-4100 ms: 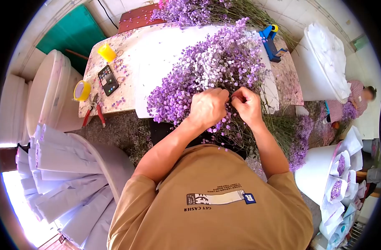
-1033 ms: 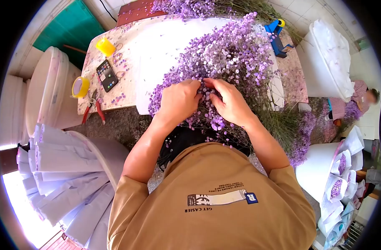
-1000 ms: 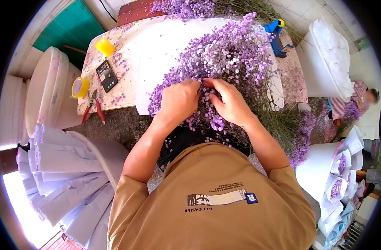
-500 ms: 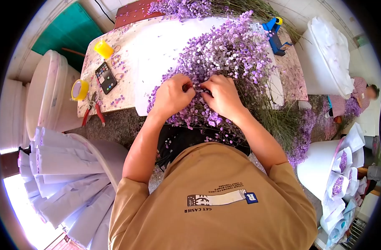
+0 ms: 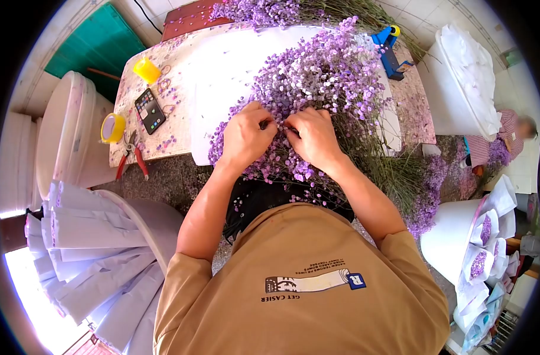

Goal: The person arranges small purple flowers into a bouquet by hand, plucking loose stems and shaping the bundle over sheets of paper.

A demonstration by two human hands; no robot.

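Left hand (image 5: 268,125), right hand (image 5: 290,126) curled in purple flowers (image 5: 317,74), closure and hold unclear; bin (image 5: 163,222) holds paper-wrapped bundles (image 5: 95,228)

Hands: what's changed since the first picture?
The left hand and right hand have both shifted left over the purple flowers; I can't tell whether any sprig was gripped or released. The phone and pliers stayed put.

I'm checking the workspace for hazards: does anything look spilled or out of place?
Yes: the red-handled pliers hang partly over the near edge of the table, where a bump might drop them, and purple petals lie scattered beside the phone.
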